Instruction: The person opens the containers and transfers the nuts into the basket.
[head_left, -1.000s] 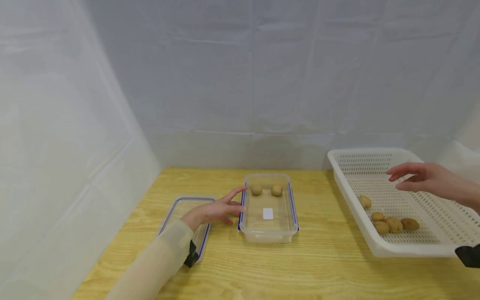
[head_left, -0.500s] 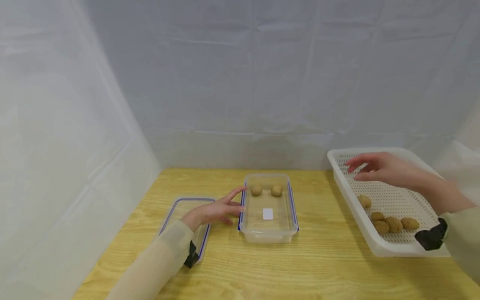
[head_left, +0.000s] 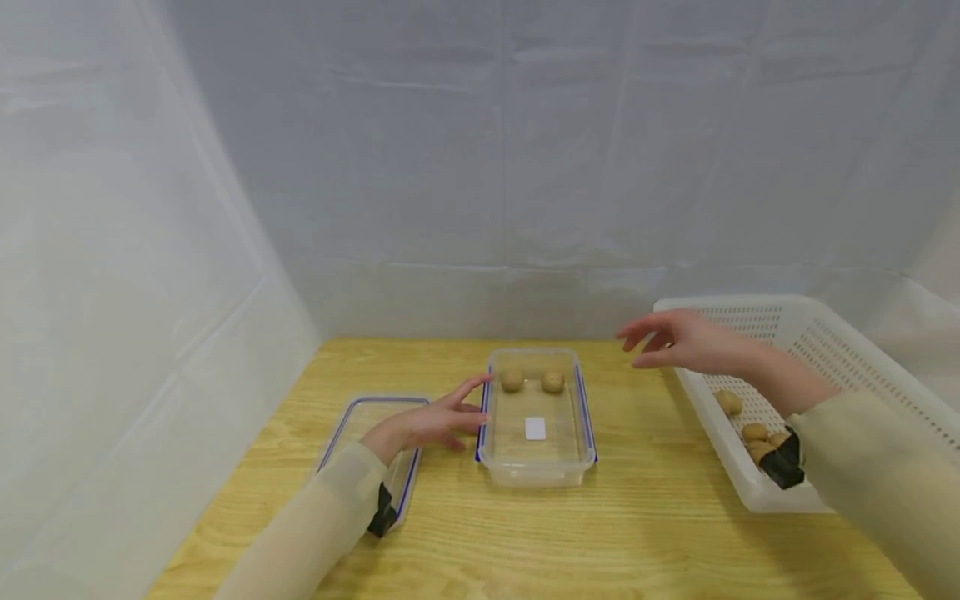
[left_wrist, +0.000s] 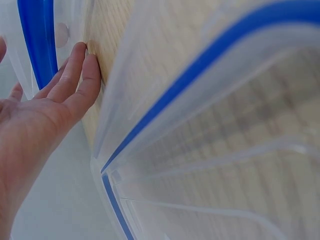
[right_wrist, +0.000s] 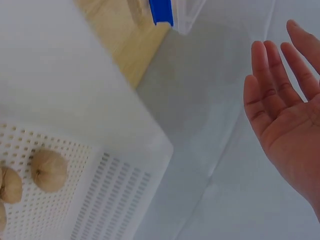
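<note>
A clear plastic food box [head_left: 534, 467] with blue side clips stands mid-table. Two tan, round, walnut-like things [head_left: 552, 382] lie at its far end. My left hand [head_left: 431, 423] has its fingers spread against the box's left side. Beneath that wrist lies a clear lid [head_left: 378, 407] with a blue seal. My right hand [head_left: 693, 340] is in the air over the left rim of a white perforated basket [head_left: 708, 442]. Its palm is bare in the right wrist view, fingers slightly bent. Several more walnut-like things [right_wrist: 49, 170] sit in the basket, partly hidden by my right wrist.
A white rectangular label [head_left: 535, 428] shows through the box. The wooden table [head_left: 585, 546] ends at the back against a pale grey sheet [head_left: 480, 183], and another sheet [head_left: 112, 292] hangs at the left. Bare wood lies between box and basket.
My right hand has moved left, from above the middle of the basket to its left rim, with its forearm now over the basket. My left hand and the box have stayed put.
</note>
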